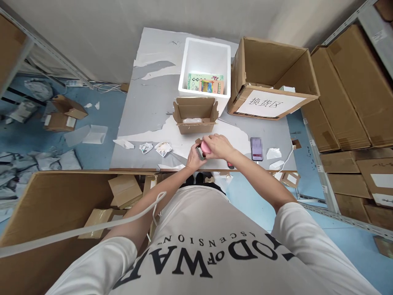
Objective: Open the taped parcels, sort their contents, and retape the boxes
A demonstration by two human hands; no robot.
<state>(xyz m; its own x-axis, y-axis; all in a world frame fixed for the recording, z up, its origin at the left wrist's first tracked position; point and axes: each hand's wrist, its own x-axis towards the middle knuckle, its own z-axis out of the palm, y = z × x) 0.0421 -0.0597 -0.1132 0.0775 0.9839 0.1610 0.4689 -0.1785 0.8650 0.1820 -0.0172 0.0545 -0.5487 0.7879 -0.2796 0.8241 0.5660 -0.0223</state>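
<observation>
Near the table's front edge, my two hands meet. My right hand (218, 146) is closed around a small pink rounded object (205, 147), whose exact kind I cannot make out. My left hand (194, 159) wraps round a small open box (199, 141), of which only a brown flap and a bit of the side show. The pink object is at the mouth of this box; whether it is partly inside is hidden by my fingers. Just beyond my hands stands an open cardboard box (196, 129) with some clear wrapping in it.
A white foam box (183, 67) holding colourful flat packs stands behind. Right of it is a large carton (276, 102) with a handwritten label. A phone (256, 148) lies right, crumpled papers (163, 148) left. A big carton (92, 174) with small boxes stands at lower left.
</observation>
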